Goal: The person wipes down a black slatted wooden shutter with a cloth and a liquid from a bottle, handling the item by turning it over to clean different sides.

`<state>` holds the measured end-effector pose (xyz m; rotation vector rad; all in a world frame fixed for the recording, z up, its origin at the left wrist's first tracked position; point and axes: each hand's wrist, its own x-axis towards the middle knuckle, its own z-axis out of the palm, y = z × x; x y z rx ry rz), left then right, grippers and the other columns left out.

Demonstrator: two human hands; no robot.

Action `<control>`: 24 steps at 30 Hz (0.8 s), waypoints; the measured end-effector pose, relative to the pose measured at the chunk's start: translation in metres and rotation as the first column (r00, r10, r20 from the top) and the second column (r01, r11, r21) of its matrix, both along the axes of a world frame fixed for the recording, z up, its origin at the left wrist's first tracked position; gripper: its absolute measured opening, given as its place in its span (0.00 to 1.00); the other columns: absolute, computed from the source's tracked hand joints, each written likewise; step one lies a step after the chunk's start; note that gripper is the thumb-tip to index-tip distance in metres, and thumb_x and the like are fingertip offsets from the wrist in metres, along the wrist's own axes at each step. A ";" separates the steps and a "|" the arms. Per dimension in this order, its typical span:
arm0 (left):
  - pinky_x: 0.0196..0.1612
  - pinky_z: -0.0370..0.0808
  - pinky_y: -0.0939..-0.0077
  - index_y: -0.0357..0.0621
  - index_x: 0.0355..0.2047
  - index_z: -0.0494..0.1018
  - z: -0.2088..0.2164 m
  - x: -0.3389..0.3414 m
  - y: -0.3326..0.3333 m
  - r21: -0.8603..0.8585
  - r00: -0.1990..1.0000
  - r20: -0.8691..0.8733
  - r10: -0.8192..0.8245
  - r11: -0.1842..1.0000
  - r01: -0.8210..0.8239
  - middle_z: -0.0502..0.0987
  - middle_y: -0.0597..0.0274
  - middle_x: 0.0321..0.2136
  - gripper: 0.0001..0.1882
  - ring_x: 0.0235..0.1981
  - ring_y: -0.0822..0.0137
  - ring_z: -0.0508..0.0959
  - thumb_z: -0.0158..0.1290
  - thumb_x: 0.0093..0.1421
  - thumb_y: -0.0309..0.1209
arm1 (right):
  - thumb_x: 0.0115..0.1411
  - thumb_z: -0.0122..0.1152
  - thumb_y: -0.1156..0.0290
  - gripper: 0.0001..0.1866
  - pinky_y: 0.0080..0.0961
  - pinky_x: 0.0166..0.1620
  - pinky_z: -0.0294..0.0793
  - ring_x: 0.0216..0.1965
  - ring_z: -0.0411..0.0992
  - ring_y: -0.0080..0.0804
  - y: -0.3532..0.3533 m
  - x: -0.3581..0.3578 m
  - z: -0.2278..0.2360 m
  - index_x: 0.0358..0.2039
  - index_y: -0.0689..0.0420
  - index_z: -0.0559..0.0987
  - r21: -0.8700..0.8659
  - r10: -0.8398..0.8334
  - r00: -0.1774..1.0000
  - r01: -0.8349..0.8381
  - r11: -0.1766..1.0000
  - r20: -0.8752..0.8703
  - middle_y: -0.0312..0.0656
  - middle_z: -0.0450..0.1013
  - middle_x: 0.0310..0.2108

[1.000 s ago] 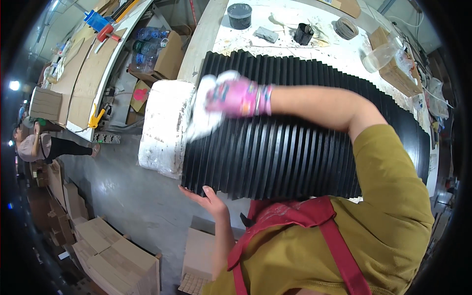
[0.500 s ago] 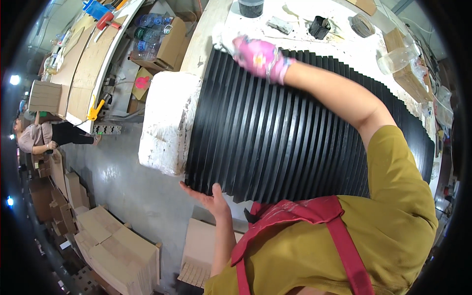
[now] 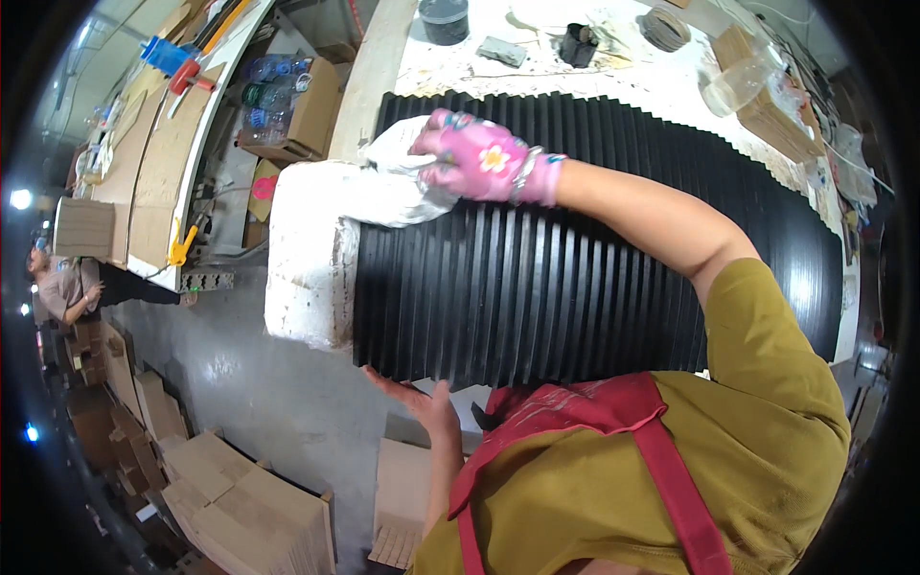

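A long row of black ridged strips point(image 3: 537, 297) lies side by side across the white worktable in front of me. My right hand point(image 3: 484, 158), in a pink flowered glove, grips a white cloth point(image 3: 402, 177) and presses it on the strips near their left end. My bare left hand point(image 3: 417, 398) is under the near left edge of the strips, thumb apart from the stretched fingers; part of the palm is hidden below them. Against the left end of the row stands a white wrapped block point(image 3: 305, 254), partly under the cloth's edge.
At the table's back stand a dark bucket point(image 3: 445, 21), a grey block point(image 3: 502, 51), a small black container point(image 3: 578, 45) and a tape roll point(image 3: 665, 29). A clear bottle point(image 3: 736, 86) lies back right. Cardboard stacks point(image 3: 244, 503) stand on the floor; another person point(image 3: 72, 287) is far left.
My right hand has drawn the cloth from the strips' far edge toward me, onto their ridges and the white block's corner. My left hand stays at the near edge.
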<state>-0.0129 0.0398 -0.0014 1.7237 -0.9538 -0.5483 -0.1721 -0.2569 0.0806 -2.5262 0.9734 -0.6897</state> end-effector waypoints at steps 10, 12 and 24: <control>0.63 0.50 0.47 0.41 0.63 0.51 0.005 -0.001 0.015 -0.190 0.892 0.438 0.107 0.982 -0.024 0.53 0.43 0.62 0.38 0.64 0.47 0.53 0.51 0.60 0.48 | 0.57 0.55 0.66 0.07 0.30 0.36 0.78 0.31 0.76 0.35 0.072 0.012 0.011 0.36 0.51 0.75 -0.071 0.406 0.888 -0.400 0.914 0.217 0.39 0.73 0.28; 0.61 0.52 0.44 0.41 0.60 0.57 0.017 -0.002 0.012 -0.112 0.795 0.603 -0.068 0.979 0.169 0.57 0.41 0.60 0.36 0.63 0.43 0.54 0.52 0.58 0.50 | 0.58 0.52 0.68 0.18 0.35 0.42 0.78 0.42 0.73 0.41 0.018 -0.016 0.022 0.50 0.53 0.69 0.069 0.413 0.908 -0.408 0.910 -0.072 0.43 0.70 0.44; 0.65 0.36 0.60 0.52 0.49 0.75 0.023 -0.020 -0.013 0.332 0.482 0.783 -0.394 0.919 0.212 0.72 0.66 0.53 0.29 0.60 0.59 0.63 0.28 0.65 0.51 | 0.56 0.57 0.64 0.09 0.25 0.37 0.78 0.36 0.75 0.32 -0.077 -0.057 0.002 0.38 0.47 0.75 -0.242 0.383 0.754 -0.570 0.785 -0.533 0.33 0.72 0.34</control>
